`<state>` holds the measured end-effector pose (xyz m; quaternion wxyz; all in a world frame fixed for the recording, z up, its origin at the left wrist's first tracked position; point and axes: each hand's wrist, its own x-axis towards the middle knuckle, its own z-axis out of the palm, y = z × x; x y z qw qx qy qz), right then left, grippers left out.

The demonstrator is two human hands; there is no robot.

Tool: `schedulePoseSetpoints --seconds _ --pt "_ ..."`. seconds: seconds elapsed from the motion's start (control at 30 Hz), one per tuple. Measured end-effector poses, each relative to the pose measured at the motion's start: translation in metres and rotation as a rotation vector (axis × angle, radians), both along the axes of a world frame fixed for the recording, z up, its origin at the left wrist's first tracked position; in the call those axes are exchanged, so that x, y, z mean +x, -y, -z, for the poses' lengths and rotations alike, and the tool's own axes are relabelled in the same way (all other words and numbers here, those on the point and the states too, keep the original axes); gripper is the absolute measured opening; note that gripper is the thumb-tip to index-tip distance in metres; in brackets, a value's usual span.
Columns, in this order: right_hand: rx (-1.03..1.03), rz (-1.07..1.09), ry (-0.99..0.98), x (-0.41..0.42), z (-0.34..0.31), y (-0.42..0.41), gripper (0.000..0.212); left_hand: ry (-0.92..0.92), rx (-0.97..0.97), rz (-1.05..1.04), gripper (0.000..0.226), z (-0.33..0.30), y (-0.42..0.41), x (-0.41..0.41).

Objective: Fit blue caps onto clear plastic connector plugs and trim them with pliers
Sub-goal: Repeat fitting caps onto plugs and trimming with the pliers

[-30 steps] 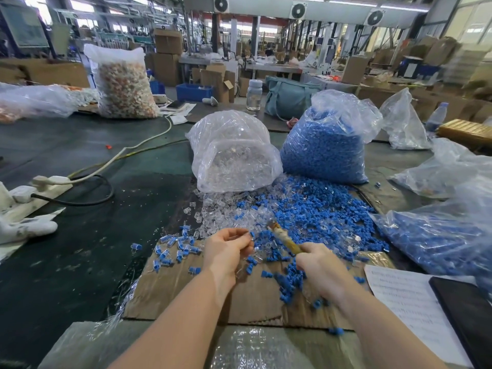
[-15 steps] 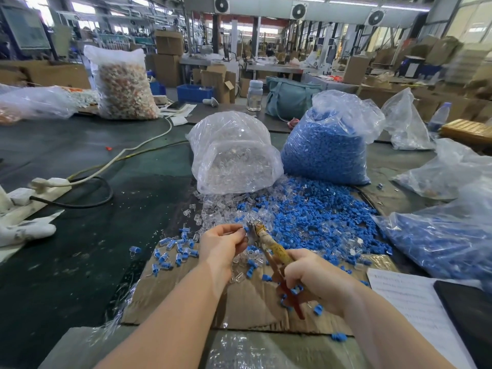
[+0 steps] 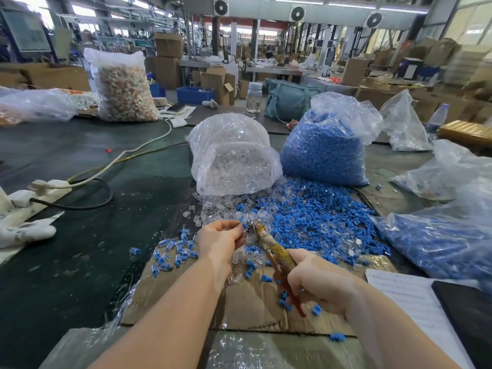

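My left hand pinches a small capped plug right at the jaws of the pliers. My right hand grips the pliers' red handles, with the worn tool angled up and left toward the plug. A heap of loose blue caps mixed with clear plugs lies just beyond my hands. Several finished capped plugs sit on the left of the cardboard sheet.
A bag of clear plugs and a bag of blue caps stand behind the heap. More bags with blue parts lie at right, paper and a dark pad at lower right. Cables and a power strip lie at left.
My right hand drew back toward me and swung the pliers' jaws up to the plug in my left hand. My left hand stayed nearly in place.
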<state>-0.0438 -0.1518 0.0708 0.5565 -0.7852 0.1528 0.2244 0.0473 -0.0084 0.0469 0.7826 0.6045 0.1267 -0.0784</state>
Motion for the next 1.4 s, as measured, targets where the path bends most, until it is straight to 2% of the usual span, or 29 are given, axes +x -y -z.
schedulePoseSetpoints --seconds 0.07,0.23,0.4,0.83,1.17,1.4 --pt "0.001 -0.002 0.005 0.001 -0.001 0.000 0.036 -0.007 -0.005 0.003 0.013 -0.001 0.000 0.001" --pt "0.042 -0.038 0.014 0.001 -0.006 -0.001 0.056 0.004 0.030 -0.006 0.013 0.000 -0.001 0.002" --pt "0.033 -0.087 0.045 0.002 -0.005 0.000 0.056 -0.024 0.015 -0.014 0.013 0.002 -0.002 0.005" --pt "0.118 -0.024 0.090 0.001 -0.002 -0.007 0.061 -0.075 -0.083 -0.029 0.016 0.006 -0.002 0.009" --pt "0.086 0.011 0.112 -0.001 -0.003 -0.016 0.059 -0.064 -0.067 -0.032 0.015 0.008 -0.007 0.008" --pt "0.020 -0.007 0.120 0.001 0.002 -0.015 0.046 -0.058 -0.044 -0.018 0.016 0.006 -0.008 0.008"
